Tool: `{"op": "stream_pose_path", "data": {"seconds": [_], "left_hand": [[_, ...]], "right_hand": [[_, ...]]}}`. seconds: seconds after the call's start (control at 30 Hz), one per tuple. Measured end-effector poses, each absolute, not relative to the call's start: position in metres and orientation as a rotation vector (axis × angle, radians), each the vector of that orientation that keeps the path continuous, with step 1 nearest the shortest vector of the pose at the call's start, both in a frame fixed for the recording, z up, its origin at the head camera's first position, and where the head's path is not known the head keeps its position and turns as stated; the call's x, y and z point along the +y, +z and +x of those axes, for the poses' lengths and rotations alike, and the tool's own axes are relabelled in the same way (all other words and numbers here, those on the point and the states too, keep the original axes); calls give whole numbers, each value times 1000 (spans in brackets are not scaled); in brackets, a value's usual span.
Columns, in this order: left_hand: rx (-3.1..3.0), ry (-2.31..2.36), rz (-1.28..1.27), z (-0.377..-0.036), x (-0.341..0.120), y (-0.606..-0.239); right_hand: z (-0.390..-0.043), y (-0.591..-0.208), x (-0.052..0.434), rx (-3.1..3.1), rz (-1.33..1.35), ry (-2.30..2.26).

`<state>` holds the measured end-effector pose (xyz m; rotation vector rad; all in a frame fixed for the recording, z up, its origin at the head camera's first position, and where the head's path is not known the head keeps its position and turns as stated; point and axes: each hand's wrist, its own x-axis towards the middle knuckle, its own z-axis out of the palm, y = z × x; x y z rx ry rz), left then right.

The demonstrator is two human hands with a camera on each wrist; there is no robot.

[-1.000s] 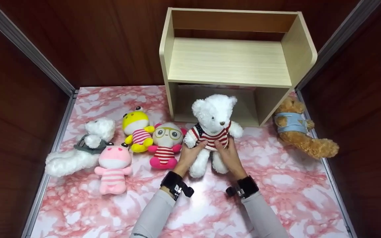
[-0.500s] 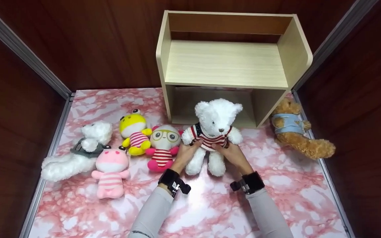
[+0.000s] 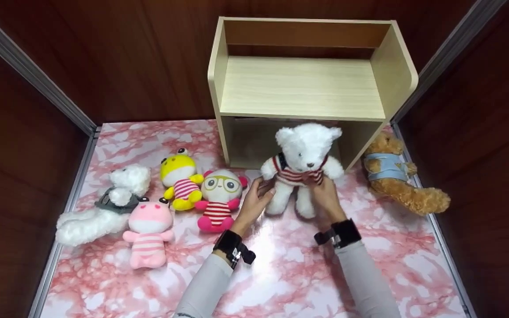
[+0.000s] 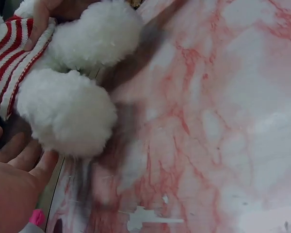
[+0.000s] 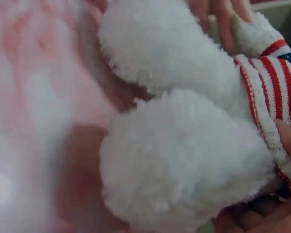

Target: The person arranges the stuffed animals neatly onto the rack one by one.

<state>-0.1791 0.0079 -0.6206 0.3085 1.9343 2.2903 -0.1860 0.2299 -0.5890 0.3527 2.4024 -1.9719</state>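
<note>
A: Take the striped-jersey bear (image 3: 301,174) as the dial's centre. What's nearest the person?

B: Grey sleeves (image 3: 206,285) at seven and five o'clock, over the marbled tabletop (image 3: 267,278), a black device (image 3: 229,244) at each wrist.

A: Beyond those?

B: The pink toy (image 3: 148,238) towards eight, then the grey-vested bear (image 3: 115,203) at nine, lying just beside it.

A: And the hands?

B: The left hand (image 3: 252,204), at eight, grasps nothing; its fingers reach out beside the centre bear's leg. Whether they touch it, I can't tell. The right hand (image 3: 326,198), at five, grips that bear by its jersey (image 5: 276,92), thumb in front near the hem, fingers behind.

A: Neighbours?

B: The bespectacled toy (image 3: 220,191) between eight and nine, the yellow toy (image 3: 181,179) at nine, the brown bear (image 3: 385,170) at three.

A: The centre bear itself?

B: Roughly upright, before the lower compartment of the pale shelf (image 3: 303,86). I can't tell whether its feet touch down.

A: Farthest?

B: That shelf, at twelve, with a dark wall (image 3: 148,66) behind.
</note>
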Motion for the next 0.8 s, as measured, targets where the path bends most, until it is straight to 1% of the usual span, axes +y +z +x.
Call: {"op": "stream_pose_path", "data": {"seconds": [0.17, 0.4, 0.8], "left_hand": [[1986, 2247, 362, -169, 1, -607], [2086, 2119, 339, -161, -6, -595], [2083, 2143, 371, -159, -10, -599]], "right_hand": [[-209, -579, 249, 2649, 312, -1740], [-236, -571, 266, 2589, 364, -1782], [-284, -566, 287, 2617, 468, -1769]]}}
